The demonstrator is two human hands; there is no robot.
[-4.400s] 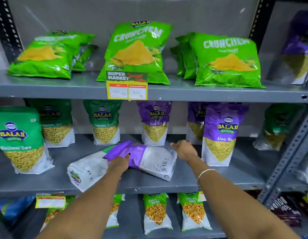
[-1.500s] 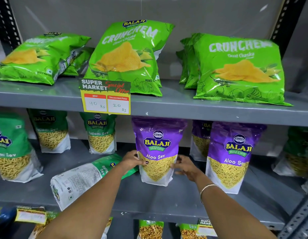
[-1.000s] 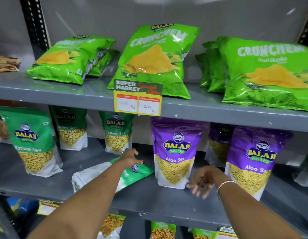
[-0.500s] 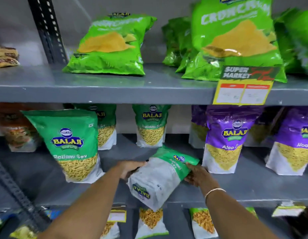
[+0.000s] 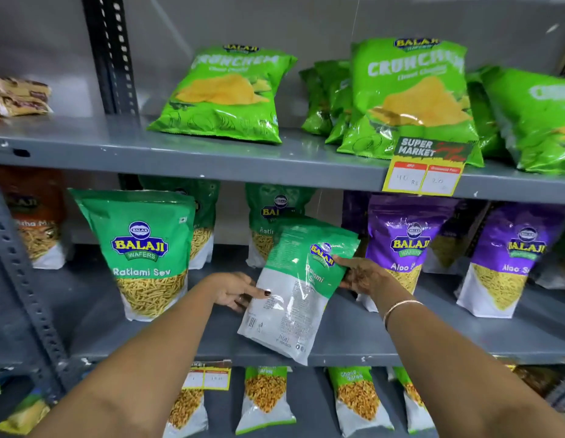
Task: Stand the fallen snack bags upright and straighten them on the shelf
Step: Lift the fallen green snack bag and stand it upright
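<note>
The grey metal shelf [image 5: 354,346] carries a row of standing pouches: a green Ratlami Sev pouch [image 5: 145,251] at the left, a purple Aloo Sev pouch [image 5: 401,248] at the right, more behind. In the gap between those 2, the task's green-and-white plastic snack bag [image 5: 295,289] is held in both hands, its printed back facing the camera. Its long axis runs steeply but not plumb — green top up and tilted to the right, white bottom corner down-left, overhanging the front lip of the shelf.

The left hand [image 5: 235,290] has its grip closed on the bag's left edge, thumb on the face; the right hand [image 5: 362,275] is clamped on the upper right edge.

Risks, as I judge them: set down this far forward, the base could slip off the lip; released while tilted, the bag would likely topple — or nudge the purple pouch just beside it. It also faces backward, so it probably needs turning.
</note>
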